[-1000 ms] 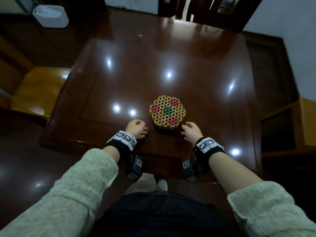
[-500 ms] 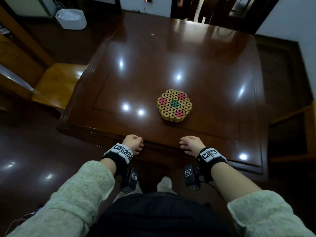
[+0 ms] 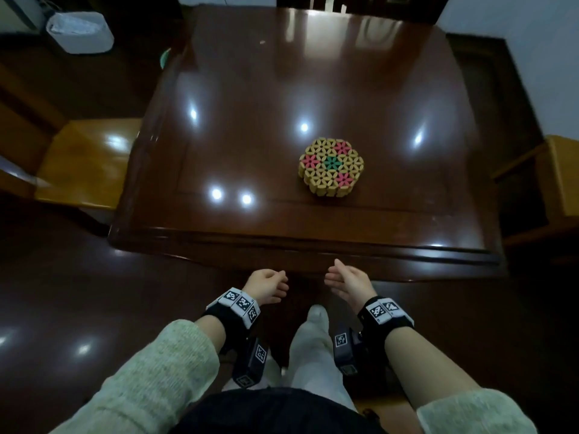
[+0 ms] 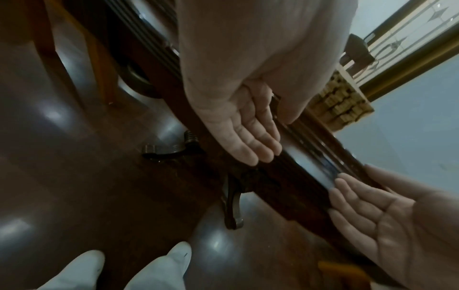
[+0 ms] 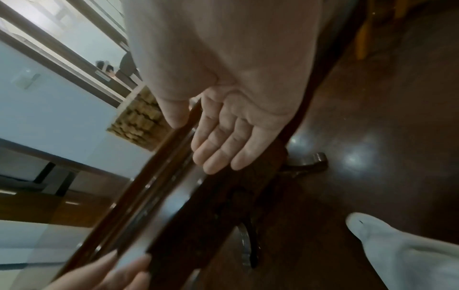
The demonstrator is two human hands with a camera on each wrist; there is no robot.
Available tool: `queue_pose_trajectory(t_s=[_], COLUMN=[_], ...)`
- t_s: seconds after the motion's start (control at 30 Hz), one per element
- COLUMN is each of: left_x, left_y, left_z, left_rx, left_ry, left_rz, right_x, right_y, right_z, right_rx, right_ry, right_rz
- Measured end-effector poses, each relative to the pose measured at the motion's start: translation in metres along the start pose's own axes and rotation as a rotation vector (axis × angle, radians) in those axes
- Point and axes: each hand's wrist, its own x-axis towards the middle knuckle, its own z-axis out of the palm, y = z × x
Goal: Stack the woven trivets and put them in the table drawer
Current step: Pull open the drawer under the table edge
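Both hands empty at the table's near edge
Left hand [image 3: 268, 285] and right hand [image 3: 351, 283] hover, fingers straight; stacked woven trivets [image 3: 331, 166] sit on the table [image 3: 250, 89], well beyond them

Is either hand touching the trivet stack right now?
Apart. The head view shows the left hand and right hand below the table's near edge, with bare tabletop between them and the trivet stack.

A glossy dark wooden floor [image 3: 62, 277] reflects ceiling lights. 2 lighter wooden chairs [image 3: 84, 161] flank the scene, left and right [image 3: 560, 177]. A white bin [image 3: 80, 31] sits far left; pale wall [image 3: 517, 42] far right.
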Motion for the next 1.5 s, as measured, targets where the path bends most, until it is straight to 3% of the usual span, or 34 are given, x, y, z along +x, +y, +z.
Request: queue_pose_trajectory(t_s=[0.17, 0.4, 0.5, 0.7, 1.1, 1.27, 1.43, 1.5], left_x=[0.011, 0.041, 0.051, 0.069, 0.079, 0.083, 0.099, 0.103], left_y=[-0.035, -0.047, -0.042, -0.041, -0.06, -0.062, -0.065, -0.068], left_z=[-0.006, 0.002, 0.018, 0.036, 0.051, 0.051, 0.051, 0.052], left_rx=[-0.102, -0.205, -0.366, -0.729, -0.904, -0.956, -1.081, -1.095], left_ry=[0.03, 0.083, 0.116, 0.127, 0.017, 0.121, 0.173, 0.176], left_rz=[-0.033, -0.141, -0.169, -0.125, -0.075, -0.088, -0.038, -0.027], right_x=[-0.004, 0.023, 0.037, 0.051, 0.064, 0.069, 0.076, 0.085], right_y=[0.045, 0.047, 0.045, 0.043, 0.066, 0.068, 0.086, 0.096], right_z=[0.005, 0.0, -0.001, -0.001, -0.016, -0.027, -0.028, -0.029], right_rx=[0.079, 0.551, 0.671, 0.703, 0.847, 1.012, 0.926, 0.929], right_ry=[-0.01, 0.062, 0.028, -0.027, -0.094, -0.081, -0.231, -0.214], right_rz=[0.092, 0.163, 0.178, 0.164, 0.148, 0.138, 0.1, 0.111])
